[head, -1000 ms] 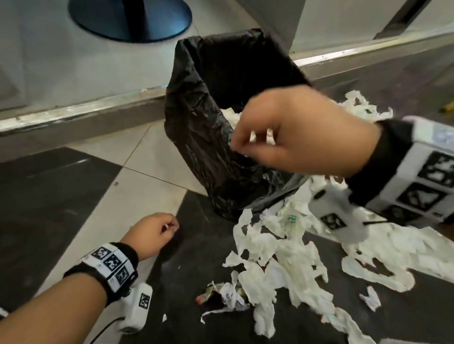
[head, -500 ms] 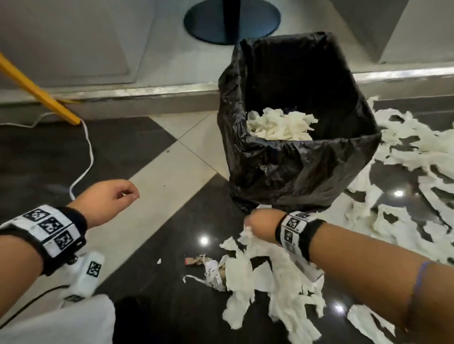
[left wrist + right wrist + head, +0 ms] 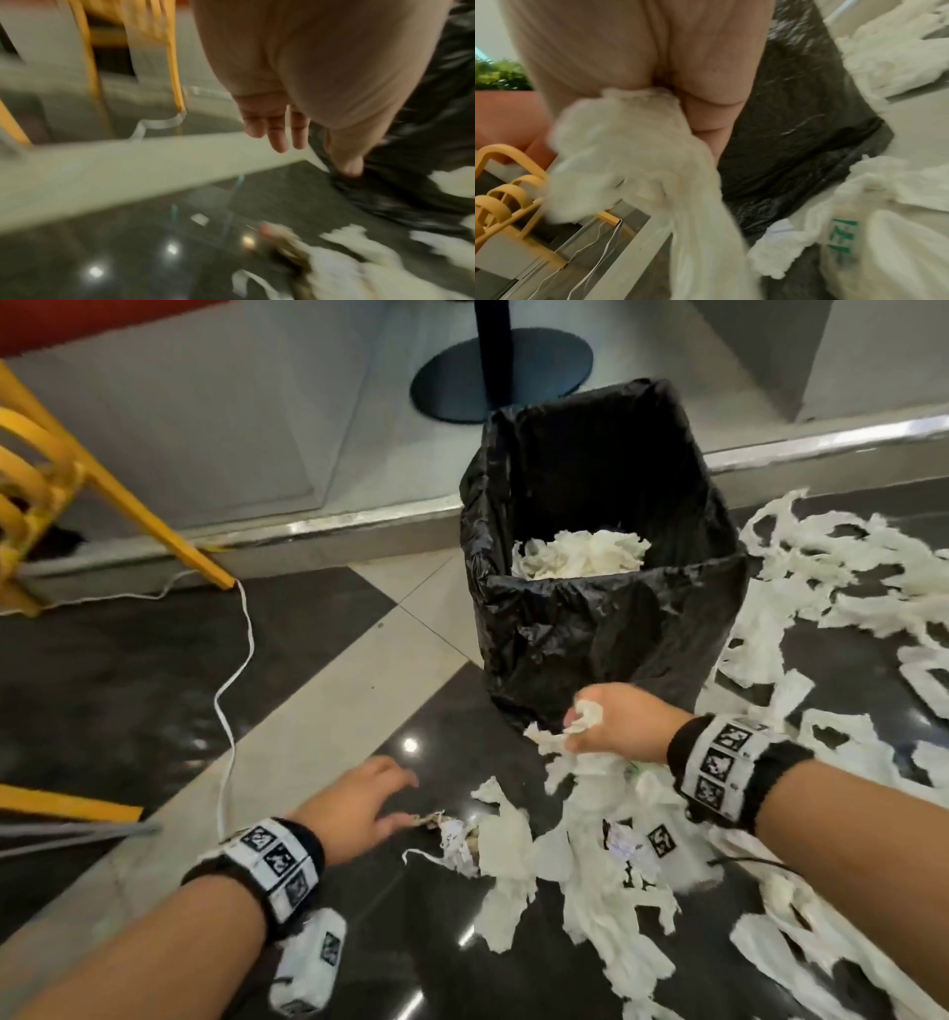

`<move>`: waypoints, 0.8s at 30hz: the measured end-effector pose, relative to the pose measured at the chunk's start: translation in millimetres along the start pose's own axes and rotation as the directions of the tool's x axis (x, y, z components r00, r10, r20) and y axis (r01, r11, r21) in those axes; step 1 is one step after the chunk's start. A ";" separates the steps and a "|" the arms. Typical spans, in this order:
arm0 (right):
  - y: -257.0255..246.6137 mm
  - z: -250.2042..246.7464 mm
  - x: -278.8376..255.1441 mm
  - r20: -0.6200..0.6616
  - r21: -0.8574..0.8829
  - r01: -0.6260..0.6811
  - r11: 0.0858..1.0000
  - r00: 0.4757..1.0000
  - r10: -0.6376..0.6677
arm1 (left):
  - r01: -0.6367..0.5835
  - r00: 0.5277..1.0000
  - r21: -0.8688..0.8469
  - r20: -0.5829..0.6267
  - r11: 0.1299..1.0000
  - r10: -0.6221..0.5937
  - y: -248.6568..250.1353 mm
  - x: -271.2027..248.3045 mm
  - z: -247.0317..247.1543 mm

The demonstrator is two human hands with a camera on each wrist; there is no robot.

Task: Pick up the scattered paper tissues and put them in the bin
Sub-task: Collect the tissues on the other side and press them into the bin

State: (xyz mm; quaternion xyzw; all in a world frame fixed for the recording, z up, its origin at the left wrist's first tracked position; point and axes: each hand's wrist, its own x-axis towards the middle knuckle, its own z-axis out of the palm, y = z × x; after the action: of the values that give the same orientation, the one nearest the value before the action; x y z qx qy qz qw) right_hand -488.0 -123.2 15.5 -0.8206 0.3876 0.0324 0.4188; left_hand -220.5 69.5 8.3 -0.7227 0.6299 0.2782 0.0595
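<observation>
Low by bin (image 3: pixel 606 629): right grip (image 3: pixel 613 724) clutching tissues (image 3: pixel 585 765); left grip (image 3: pixel 354 806) slack, fingers spread.

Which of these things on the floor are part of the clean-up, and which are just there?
Part of the job:
- scattered tissues
- tissue bunch gripped by the right hand
- black-lined bin, some tissue already inside
- left hand, open, reaching

Just lying about:
- yellow chair
- white cable
- round table base
</observation>
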 end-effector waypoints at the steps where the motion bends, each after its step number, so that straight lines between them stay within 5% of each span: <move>1: 4.6 -1.9 -5.2 -0.055 -0.004 0.001 1.000 0.998 -0.001 | -0.080 0.995 0.036 0.060 0.996 0.078 16.8 13.6 14.7; 6: 18.9 -9.9 -48.4 -0.213 0.038 -0.044 0.998 0.976 0.051 | -0.253 0.907 0.309 0.404 0.917 0.114 72.2 39.7 79.8; 9: 23.2 -18.2 -73.8 -0.243 0.075 -0.020 0.997 0.969 0.038 | -0.203 0.882 0.361 0.471 0.910 0.009 67.7 41.4 104.7; 14: 32.0 -28.3 -93.7 -0.324 0.155 -0.021 0.988 0.944 0.071 | -0.175 0.936 0.281 0.346 0.944 0.071 62.8 56.6 91.6; 18: 20.8 -30.6 -93.7 -0.358 0.285 0.003 0.959 0.928 0.104 | -0.130 0.979 0.034 0.163 0.991 0.123 65.2 59.2 64.2; 24: -13.8 -31.1 -71.5 -0.414 0.294 0.018 0.956 0.903 0.110 | -0.071 0.994 -0.130 -0.097 0.989 0.058 63.3 34.2 -0.6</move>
State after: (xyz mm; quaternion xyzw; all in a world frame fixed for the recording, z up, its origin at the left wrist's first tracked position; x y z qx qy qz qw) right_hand -537.1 -97.0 71.8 -0.7277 0.4897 -0.1949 0.4389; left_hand -278.3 26.6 9.2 -0.7165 0.6350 0.2875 -0.0276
